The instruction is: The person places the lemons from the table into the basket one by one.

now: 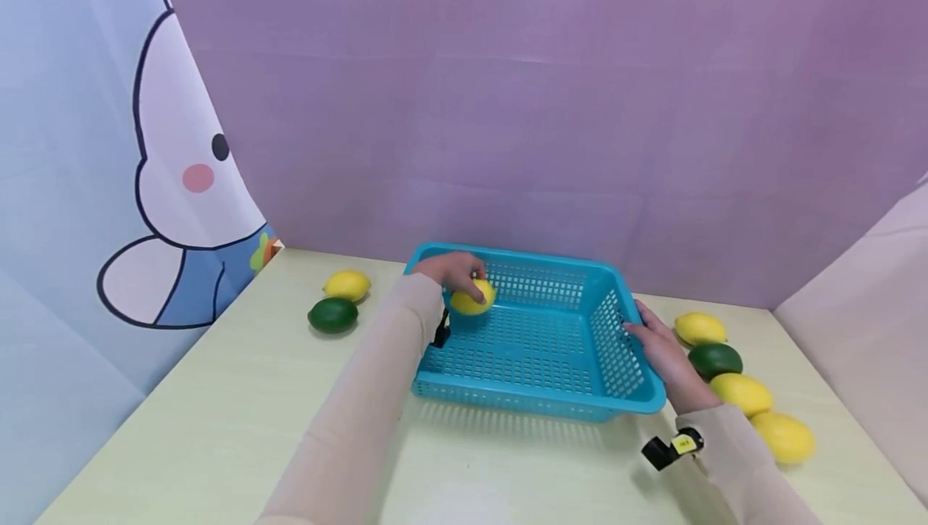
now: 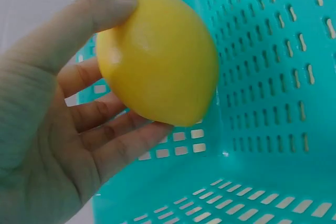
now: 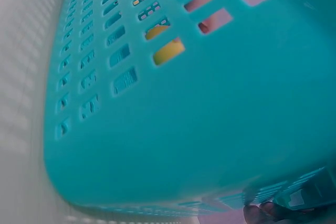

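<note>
My left hand point(image 1: 453, 270) is inside the left part of a turquoise plastic basket point(image 1: 518, 400) and grips a yellow lemon point(image 1: 474, 300). In the left wrist view the thumb presses on one side of the lemon point(image 2: 163, 59), with the fingers around its other side. At the basket's right end, my right hand point(image 1: 673, 364) holds the wall, thumb over the rim. The right wrist view is mostly filled by the basket's outer side point(image 3: 199, 129), with fingertips point(image 3: 254, 214) at its lower edge and a bit of yellow showing through the holes.
A yellow lemon point(image 1: 347, 285) and a dark green lemon-shaped fruit point(image 1: 333, 316) lie left of the basket. To the right, beside my right forearm, is a row of yellow lemons point(image 1: 741, 394) and a green fruit point(image 1: 714, 360). A purple cloth point(image 1: 536, 106) hangs behind the table point(image 1: 217, 428).
</note>
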